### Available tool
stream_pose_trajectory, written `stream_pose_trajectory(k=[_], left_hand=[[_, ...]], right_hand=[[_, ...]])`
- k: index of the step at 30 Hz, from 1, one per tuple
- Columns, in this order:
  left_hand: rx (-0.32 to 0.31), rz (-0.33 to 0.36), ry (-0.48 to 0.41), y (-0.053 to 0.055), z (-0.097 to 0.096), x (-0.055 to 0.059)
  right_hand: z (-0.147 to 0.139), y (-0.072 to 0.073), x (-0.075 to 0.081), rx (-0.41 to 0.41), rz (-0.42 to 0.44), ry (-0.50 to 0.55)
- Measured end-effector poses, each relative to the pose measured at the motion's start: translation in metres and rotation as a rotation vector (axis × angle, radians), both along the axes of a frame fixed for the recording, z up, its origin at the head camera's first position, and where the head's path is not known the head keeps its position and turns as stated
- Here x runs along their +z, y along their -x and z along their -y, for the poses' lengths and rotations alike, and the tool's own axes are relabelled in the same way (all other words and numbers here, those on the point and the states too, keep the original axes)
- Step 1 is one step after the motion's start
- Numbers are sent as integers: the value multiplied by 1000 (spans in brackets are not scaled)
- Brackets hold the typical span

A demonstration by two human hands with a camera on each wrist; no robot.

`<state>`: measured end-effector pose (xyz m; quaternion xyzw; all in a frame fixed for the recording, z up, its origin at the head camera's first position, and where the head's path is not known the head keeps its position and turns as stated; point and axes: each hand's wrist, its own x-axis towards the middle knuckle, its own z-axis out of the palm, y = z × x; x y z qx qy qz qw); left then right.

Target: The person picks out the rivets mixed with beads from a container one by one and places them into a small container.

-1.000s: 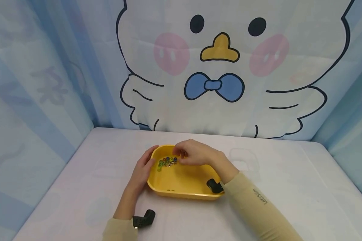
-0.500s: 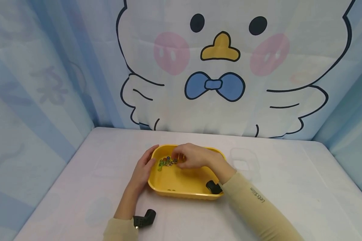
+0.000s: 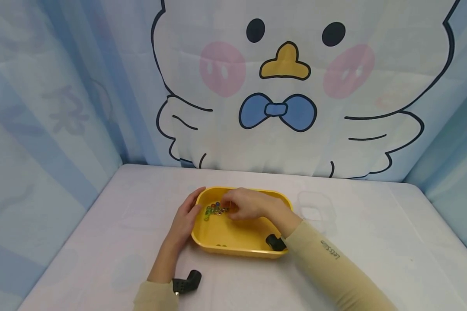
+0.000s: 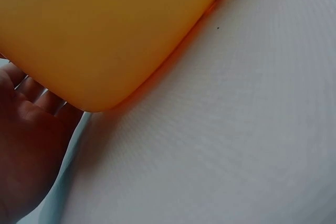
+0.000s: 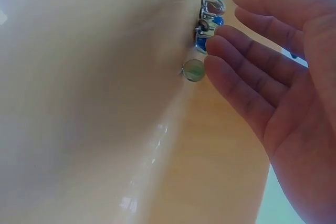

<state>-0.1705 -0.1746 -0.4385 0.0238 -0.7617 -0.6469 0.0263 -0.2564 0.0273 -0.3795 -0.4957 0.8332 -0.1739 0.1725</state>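
A yellow plastic tray (image 3: 237, 252) sits on the white-covered table. Glass marbles (image 3: 211, 210) in green, blue, orange and clear lie bunched in its far left part. My left hand (image 3: 184, 219) holds the tray's left side, with the fingers along the outer wall and the thumb at the rim. My right hand (image 3: 249, 204) reaches inside, fingertips down beside the marbles. In the right wrist view its fingers are loosely bent, their tips next to a row of marbles (image 5: 214, 8); one green marble (image 5: 194, 70) lies at the little finger. No marble shows gripped.
Two small dark spots show at the tray's near wall (image 3: 221, 245). Black wrist cameras (image 3: 187, 282) are strapped to both wrists. A printed cartoon curtain (image 3: 276, 142) hangs behind the table (image 3: 373, 242), with blue cloth at both sides.
My right hand has moved slightly nearer to me inside the tray, its fingertips lower beside the marbles. My left hand keeps its place on the tray's side.
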Motion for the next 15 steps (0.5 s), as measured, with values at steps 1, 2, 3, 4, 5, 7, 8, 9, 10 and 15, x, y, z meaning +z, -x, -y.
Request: stream_pose_trajectory(k=[1,2,3,4,5,7,8,9,10,15], left_hand=[[1,2,-1,0,0,0],[0,3,-2,-1,1,-1],[1,4,-3,-1,1,-1],[0,3,-5,-1,1,-1],[-1,2,-5,0,1,-2],[-2,0,-7,0,1,-2],[-2,-1,-10,0,1,-2],[-1,-1,-12,0,1,-2],[-2,-2,-14,0,1,-2],[-4,2,-16,0,1,-2]], right_hand=[[1,0,-1,4,-6,-3],[1,-1,-1,8,-10,-4],[2,-1,-2,11,-15,-6],[2,-1,-2,9,-16,-9],[2,-1,-2,6,-15,-15],[2,-1,-3,3,-12,-23],[3,-2,-3,-1,-8,-29],[3,-2,-4,-5,-5,-38],[3,-2,-4,-10,-1,-47],[3,-2,-5,-14,-2,-72]])
